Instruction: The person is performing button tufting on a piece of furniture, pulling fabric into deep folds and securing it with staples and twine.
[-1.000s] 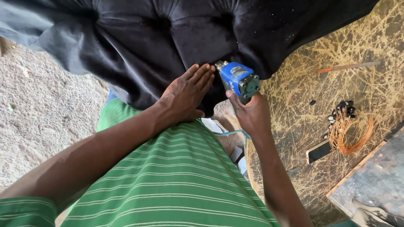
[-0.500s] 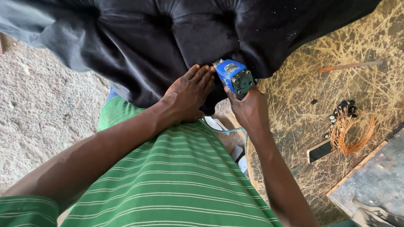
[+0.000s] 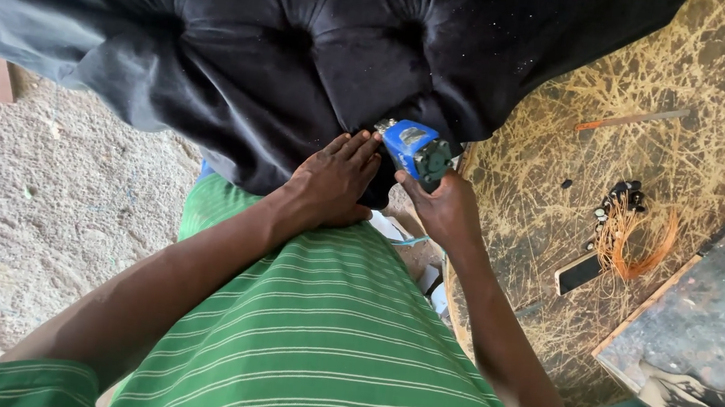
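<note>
A person's right hand grips a blue staple gun, nose against the edge of a black tufted cushion. Just left of the gun, the left hand lies flat, fingers together, pressing the fabric. Keeping the cloth taut beside the gun looks wise.

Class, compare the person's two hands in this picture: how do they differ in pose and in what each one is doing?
The left hand lies flat with fingers stretched out, pressing on the black tufted cushion; the right hand is curled in a grip. The left hand holds nothing, while the right hand holds a blue power tool. The left hand sits nearer the green striped shirt; the right hand is out by the straw-strewn floor. Both are bare and meet at the cushion's lower edge.
</note>
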